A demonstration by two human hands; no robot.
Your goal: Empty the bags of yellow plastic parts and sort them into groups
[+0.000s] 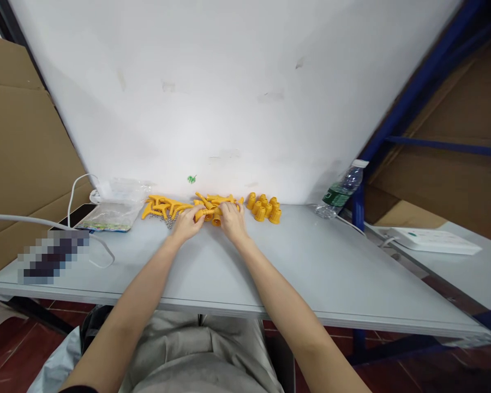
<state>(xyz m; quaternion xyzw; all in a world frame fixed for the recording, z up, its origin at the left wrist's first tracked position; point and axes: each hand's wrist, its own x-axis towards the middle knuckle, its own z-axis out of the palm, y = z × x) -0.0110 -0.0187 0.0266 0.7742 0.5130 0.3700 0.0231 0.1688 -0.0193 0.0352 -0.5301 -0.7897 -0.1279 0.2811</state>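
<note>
A row of yellow plastic parts lies along the back of the grey table (331, 273). T-shaped yellow pieces (163, 206) lie at the left and in the middle, and a cluster of yellow caps (265, 208) stands at the right. My left hand (187, 221) is closed on a yellow piece (202, 214) in the middle of the row. My right hand (231, 218) rests just beside it, fingers curled on the same group of yellow parts, with a yellow cap (216, 219) between the two hands. Small metal chains (169, 220) lie under the left pieces.
A clear plastic bag (114, 210) and a white cable (76, 188) lie at the left, beside a dark tablet (76, 215). A water bottle (341, 189) leans at the right against the white wall. A white power strip (433, 240) sits on the neighbouring table. Cardboard stands on both sides.
</note>
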